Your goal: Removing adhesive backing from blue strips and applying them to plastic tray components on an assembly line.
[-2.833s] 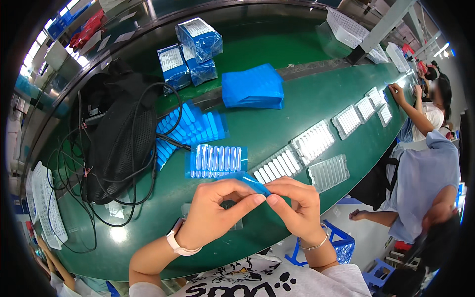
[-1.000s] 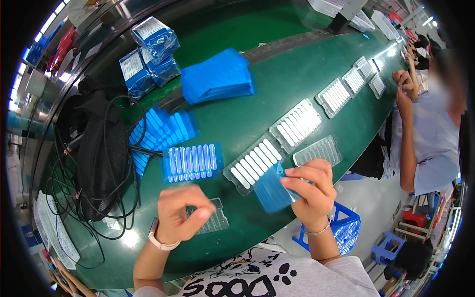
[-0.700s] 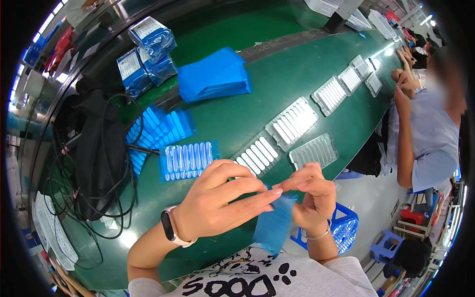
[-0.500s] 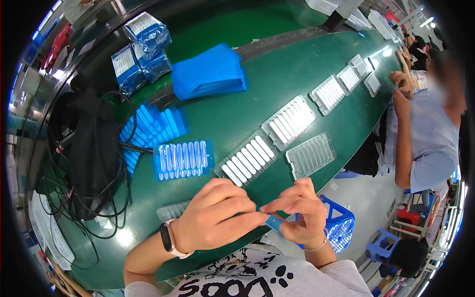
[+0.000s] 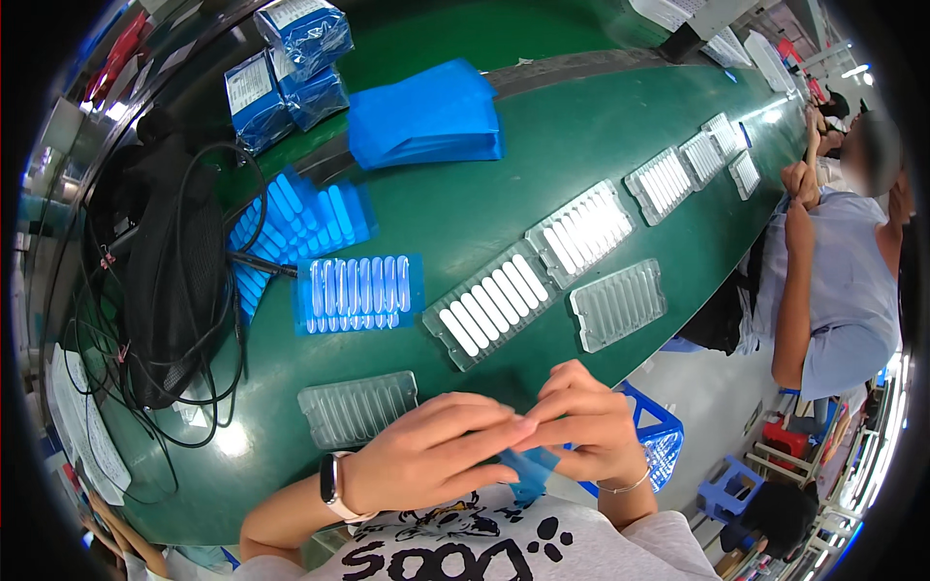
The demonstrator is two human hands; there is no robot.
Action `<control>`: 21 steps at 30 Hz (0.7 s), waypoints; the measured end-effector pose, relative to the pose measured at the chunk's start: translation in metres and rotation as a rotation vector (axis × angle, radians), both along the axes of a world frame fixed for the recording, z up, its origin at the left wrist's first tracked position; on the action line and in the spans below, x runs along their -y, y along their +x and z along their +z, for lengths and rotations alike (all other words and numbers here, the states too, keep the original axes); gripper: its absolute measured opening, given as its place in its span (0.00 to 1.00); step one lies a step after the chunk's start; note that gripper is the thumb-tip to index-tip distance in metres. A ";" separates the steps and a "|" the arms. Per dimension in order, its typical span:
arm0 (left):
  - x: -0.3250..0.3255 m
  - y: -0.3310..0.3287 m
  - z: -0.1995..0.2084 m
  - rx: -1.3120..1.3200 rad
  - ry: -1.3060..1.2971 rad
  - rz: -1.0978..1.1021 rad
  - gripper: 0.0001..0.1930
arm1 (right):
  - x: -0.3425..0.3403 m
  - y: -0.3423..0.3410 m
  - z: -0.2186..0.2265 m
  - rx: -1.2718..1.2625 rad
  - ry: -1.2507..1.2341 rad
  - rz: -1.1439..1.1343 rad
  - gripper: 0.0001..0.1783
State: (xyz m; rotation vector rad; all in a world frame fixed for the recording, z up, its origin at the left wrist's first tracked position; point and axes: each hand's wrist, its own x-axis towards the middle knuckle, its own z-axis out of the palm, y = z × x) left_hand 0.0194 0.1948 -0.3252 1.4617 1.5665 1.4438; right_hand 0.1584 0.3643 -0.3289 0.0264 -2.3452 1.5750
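Both hands are now dropping closer to the body; left hand (image 5: pixel 426 460) and right hand (image 5: pixel 586 426) are pinching a blue sleeve (image 5: pixel 528 473) together, hanging just below the fingertips, well short of the empty clear tray (image 5: pixel 358 407).

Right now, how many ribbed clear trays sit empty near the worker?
2. One empty tray lies just beyond the left hand; the other empty tray lies right of the filled trays. More may be hidden.

A thin blue plastic sleeve (image 5: pixel 531 472) lies mostly hidden beneath the left hand (image 5: pixel 426 463) and right hand (image 5: pixel 586 426); its contents cannot be made out.
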 end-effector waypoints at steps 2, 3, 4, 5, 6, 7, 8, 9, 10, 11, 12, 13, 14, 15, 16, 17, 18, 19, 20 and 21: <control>0.002 0.005 -0.008 -0.003 0.034 0.036 0.16 | 0.005 -0.002 -0.004 0.010 -0.015 0.039 0.17; 0.005 0.007 -0.011 -0.009 0.078 0.065 0.14 | 0.008 -0.002 -0.005 0.016 -0.025 0.017 0.19; 0.008 0.008 -0.014 -0.017 0.122 0.096 0.12 | 0.009 -0.001 -0.005 0.019 -0.031 0.024 0.19; 0.010 0.008 -0.016 -0.035 0.152 0.103 0.10 | 0.009 0.001 -0.004 0.060 -0.035 0.024 0.18; 0.010 0.007 -0.017 -0.032 0.146 0.106 0.10 | 0.009 0.002 -0.006 0.103 -0.037 0.020 0.18; 0.011 0.006 -0.018 -0.007 0.134 0.079 0.11 | 0.008 0.003 -0.007 0.106 -0.042 0.023 0.18; 0.011 0.006 -0.019 0.019 0.123 0.051 0.11 | 0.007 0.004 -0.009 0.107 -0.026 0.013 0.18; 0.011 0.008 -0.018 0.019 0.120 0.054 0.11 | 0.006 0.005 -0.009 0.105 -0.007 0.005 0.18; 0.010 0.011 -0.015 0.068 0.057 0.096 0.12 | 0.006 0.005 -0.010 0.103 0.011 -0.005 0.17; 0.010 0.013 -0.014 0.118 -0.005 0.137 0.13 | 0.006 0.005 -0.010 0.104 0.008 -0.002 0.17; 0.010 0.016 -0.013 0.119 -0.007 0.141 0.13 | 0.006 0.004 -0.008 0.125 -0.010 -0.013 0.17; 0.011 0.018 -0.012 0.140 -0.068 0.155 0.14 | 0.006 0.003 -0.006 0.147 -0.027 -0.023 0.17; 0.012 0.020 -0.012 0.162 -0.129 0.169 0.15 | 0.010 0.003 -0.004 0.148 -0.030 -0.018 0.17; 0.013 0.017 -0.012 0.120 -0.125 0.144 0.15 | 0.015 0.003 -0.003 0.195 -0.123 -0.078 0.16; 0.012 0.015 -0.014 0.120 -0.129 0.150 0.15 | 0.018 0.003 -0.003 0.243 -0.216 -0.137 0.16; 0.012 0.013 -0.015 0.076 -0.094 0.153 0.14 | 0.018 0.002 -0.003 0.243 -0.220 -0.130 0.16; 0.013 0.012 -0.016 0.032 -0.061 0.158 0.14 | 0.018 0.002 -0.003 0.260 -0.229 -0.113 0.15; 0.015 0.012 -0.017 0.030 -0.069 0.169 0.14 | 0.018 0.002 -0.004 0.278 -0.238 -0.096 0.15; 0.015 0.013 -0.017 0.113 -0.108 0.141 0.13 | 0.018 0.002 -0.003 0.278 -0.245 -0.083 0.15; 0.017 0.014 -0.017 0.196 -0.147 0.113 0.12 | 0.019 0.003 -0.002 0.303 -0.234 -0.081 0.16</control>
